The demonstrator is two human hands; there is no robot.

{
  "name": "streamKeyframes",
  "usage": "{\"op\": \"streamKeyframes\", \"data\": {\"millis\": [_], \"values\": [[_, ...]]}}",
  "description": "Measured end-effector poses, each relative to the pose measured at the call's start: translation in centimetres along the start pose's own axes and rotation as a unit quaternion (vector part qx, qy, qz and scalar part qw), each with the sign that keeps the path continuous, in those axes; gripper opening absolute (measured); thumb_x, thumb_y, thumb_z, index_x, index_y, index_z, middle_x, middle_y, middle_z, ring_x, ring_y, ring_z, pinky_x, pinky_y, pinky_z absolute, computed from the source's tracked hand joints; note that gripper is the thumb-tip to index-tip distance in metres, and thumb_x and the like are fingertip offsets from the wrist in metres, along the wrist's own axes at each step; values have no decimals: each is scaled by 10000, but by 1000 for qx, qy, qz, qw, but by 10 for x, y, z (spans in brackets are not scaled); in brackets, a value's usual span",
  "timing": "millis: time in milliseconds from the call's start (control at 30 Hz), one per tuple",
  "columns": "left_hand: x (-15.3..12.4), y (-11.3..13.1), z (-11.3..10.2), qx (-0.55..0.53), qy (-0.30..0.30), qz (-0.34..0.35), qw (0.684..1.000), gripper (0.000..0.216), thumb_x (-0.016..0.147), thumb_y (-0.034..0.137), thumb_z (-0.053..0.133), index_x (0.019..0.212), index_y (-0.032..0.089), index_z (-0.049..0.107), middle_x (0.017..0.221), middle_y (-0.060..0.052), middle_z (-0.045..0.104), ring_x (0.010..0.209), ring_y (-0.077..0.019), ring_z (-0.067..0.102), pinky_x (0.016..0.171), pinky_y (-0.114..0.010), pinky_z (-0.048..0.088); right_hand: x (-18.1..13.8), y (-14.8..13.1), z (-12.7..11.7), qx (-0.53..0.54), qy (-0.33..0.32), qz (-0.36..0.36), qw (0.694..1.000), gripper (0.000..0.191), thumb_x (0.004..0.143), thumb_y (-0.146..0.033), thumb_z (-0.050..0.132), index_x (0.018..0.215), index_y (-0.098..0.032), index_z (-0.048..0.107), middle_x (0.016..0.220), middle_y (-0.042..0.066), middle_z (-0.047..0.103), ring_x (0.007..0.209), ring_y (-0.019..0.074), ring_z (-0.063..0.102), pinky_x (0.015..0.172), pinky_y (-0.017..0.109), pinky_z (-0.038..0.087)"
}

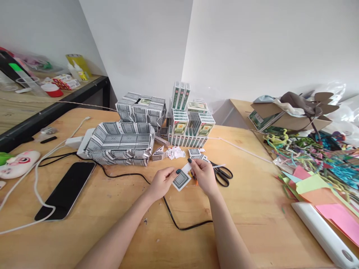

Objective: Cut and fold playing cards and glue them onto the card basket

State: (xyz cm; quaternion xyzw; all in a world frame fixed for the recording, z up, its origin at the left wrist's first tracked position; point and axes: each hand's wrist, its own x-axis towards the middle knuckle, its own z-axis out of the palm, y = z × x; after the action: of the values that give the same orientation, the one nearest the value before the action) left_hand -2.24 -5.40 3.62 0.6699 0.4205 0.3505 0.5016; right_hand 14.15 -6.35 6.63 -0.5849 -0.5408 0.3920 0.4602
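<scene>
Between my two hands, above the table, is a playing card (181,181) with a grey-green patterned back. My left hand (162,182) pinches its left edge between thumb and fingers. My right hand (204,175) is closed at the card's upper right, pinching a small white piece (186,167); whether it is paper or tape I cannot tell. Black-handled scissors (223,175) lie just right of my right hand, their blades partly hidden. Behind the hands are a pile of small card pieces (175,152) and a stack of cards (194,152).
An open basket (120,140) built from folded cards stands at left, with a card-covered box (143,108) behind it. Boxed card decks (188,139) are stacked at the back. A phone (67,190), a black cable (174,220), coloured paper (314,186) and pipe cleaners (305,149) lie around.
</scene>
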Motion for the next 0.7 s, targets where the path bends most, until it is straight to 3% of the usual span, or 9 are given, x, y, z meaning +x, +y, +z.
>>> {"op": "streamKeyframes", "data": {"millis": [167,267,367,433,500,567,633,700], "values": [[4,-5,-6,-51,81,-3,995,406,857,436,371,663,137,564,553,6,511,535,-95,468,529,-219,358,20,6,-26,14,83,42,996,418,776,-506,486,510,-184,464,401,-37,437,355,84,381,380,208,299],[7,-10,-9,-79,129,-6,989,410,852,442,375,686,130,582,528,4,504,507,-95,472,507,-219,360,40,13,-46,-43,129,67,988,399,773,-513,472,580,-170,538,475,14,562,383,111,476,400,221,340],[9,-15,-11,-64,147,-11,987,398,848,433,380,688,132,584,525,4,504,503,-96,475,499,-218,360,59,14,-56,-179,161,95,966,365,777,-464,492,902,-142,608,531,30,623,427,142,550,461,238,382],[9,-17,-11,-38,149,-11,988,390,849,420,379,654,139,566,523,6,502,506,-96,476,506,-218,361,68,11,-51,-253,170,71,950,378,788,-419,494,1043,-154,583,539,17,626,442,145,556,504,249,395],[9,-18,-11,2,149,-6,989,389,847,403,384,583,150,517,510,12,489,496,-91,464,510,-218,355,72,4,-37,-292,137,17,947,300,801,-363,484,1005,-186,616,580,12,634,485,145,563,538,253,402],[9,-19,-12,59,157,-1,986,393,836,384,399,515,163,446,479,24,451,476,-85,427,493,-216,329,73,-2,-14,-305,56,-51,949,208,793,-279,496,893,-199,660,672,22,655,580,148,583,591,252,416],[9,-20,-12,118,171,7,978,393,822,360,414,479,171,394,453,33,405,467,-85,387,477,-216,296,73,-7,11,-327,-28,-126,936,179,769,-196,519,845,-205,681,865,47,660,720,154,596,675,254,424],[9,-20,-13,165,181,22,969,380,814,335,420,472,175,373,451,34,381,480,-90,374,484,-218,283,74,-9,33,-355,-91,-154,918,192,767,-174,527,865,-217,687,950,56,645,801,166,596,712,255,422]]}}
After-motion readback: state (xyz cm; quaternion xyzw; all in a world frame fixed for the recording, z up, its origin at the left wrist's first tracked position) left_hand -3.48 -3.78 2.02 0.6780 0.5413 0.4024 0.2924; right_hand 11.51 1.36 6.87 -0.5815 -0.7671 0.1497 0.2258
